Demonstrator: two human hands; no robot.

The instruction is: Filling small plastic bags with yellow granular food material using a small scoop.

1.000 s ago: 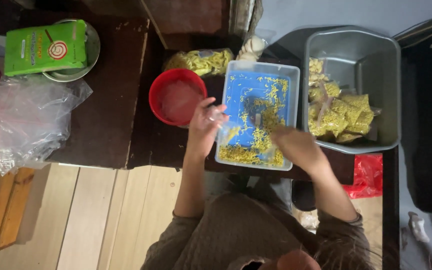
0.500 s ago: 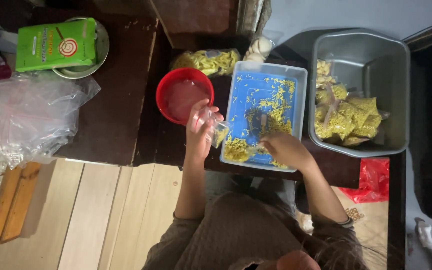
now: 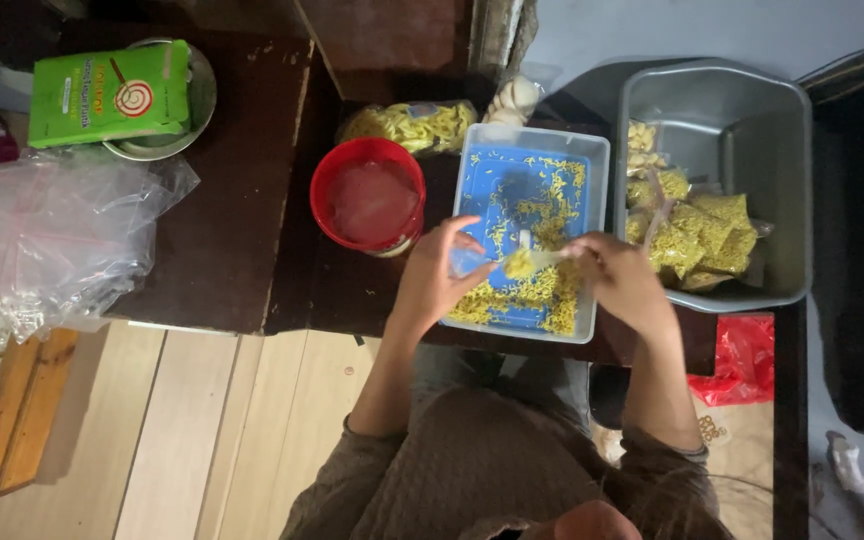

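The fingers point(image 3: 467, 240) of the left hand point(image 3: 439, 280) are curled around the mouth of a small clear bag point(image 3: 469, 262), pinching it open; the right hand point(image 3: 624, 282) pinches a pale scoop point(image 3: 542, 260) loaded with yellow snack bits point(image 3: 520, 264), its tip right at the bag's mouth. Both hands hover over the near end of the blue tray point(image 3: 512, 190), where loose bits lie scattered and heaped toward six o'clock; to do this well, I'd judge, the bag's mouth should be held wide and low over the tray so spills fall back in, and the scoop tipped slowly.

Outward: at nine o'clock of the tray stands a red tub point(image 3: 368, 204), just beside it on the dark bench point(image 3: 232, 230); at twelve o'clock lies a large bag of the same yellow snack point(image 3: 412, 125); at three o'clock a grey bin point(image 3: 732, 110) holds filled packets point(image 3: 697, 235). Far toward ten o'clock a green box point(image 3: 110, 93) rests on a metal bowl point(image 3: 197, 95), with crumpled clear plastic point(image 3: 52, 240) below it. Nothing blocks the hands; the tub sits close to the left elbow's path.
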